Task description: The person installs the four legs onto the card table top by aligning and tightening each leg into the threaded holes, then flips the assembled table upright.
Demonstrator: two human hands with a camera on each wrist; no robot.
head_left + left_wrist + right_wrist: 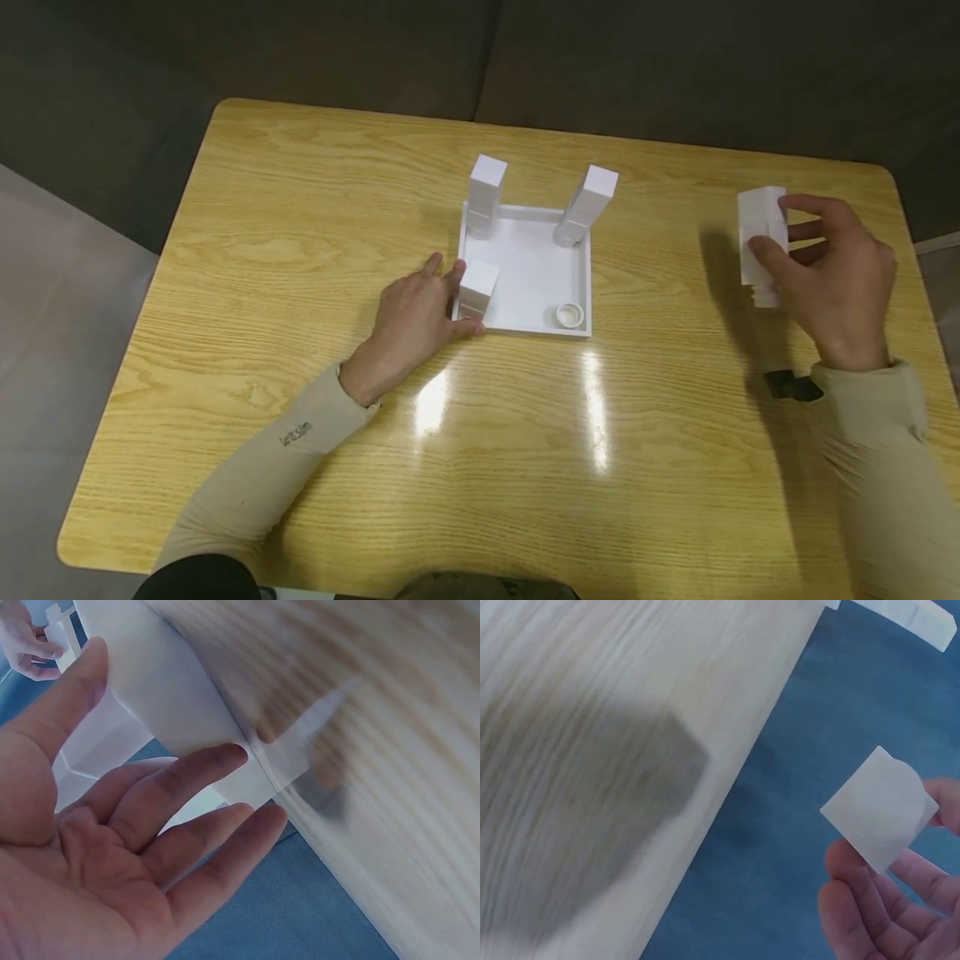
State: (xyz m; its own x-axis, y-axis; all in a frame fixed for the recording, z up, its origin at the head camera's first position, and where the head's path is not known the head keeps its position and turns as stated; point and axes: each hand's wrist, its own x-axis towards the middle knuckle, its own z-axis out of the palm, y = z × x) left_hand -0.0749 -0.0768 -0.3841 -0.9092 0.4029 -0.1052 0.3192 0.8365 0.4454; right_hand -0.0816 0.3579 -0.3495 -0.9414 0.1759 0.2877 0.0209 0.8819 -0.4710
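Observation:
A shallow white square tray (525, 275) lies on the wooden table. White square posts stand at three of its corners: back left (487, 183), back right (596, 192) and front left (478, 281). At the front right corner there is a round threaded socket (570, 315). My left hand (408, 317) touches the tray's front left corner, thumb at the front wall and fingers along the left side, loosely extended in the left wrist view. Off to the right, my right hand (847, 267) pinches another white post (761, 229) above the table, its narrower stepped end pointing down.
The wooden table (300, 208) has rounded corners and extends around the tray on all sides. Dark panels (337, 50) stand behind its far edge. A dark band (791, 385) sits at my right wrist.

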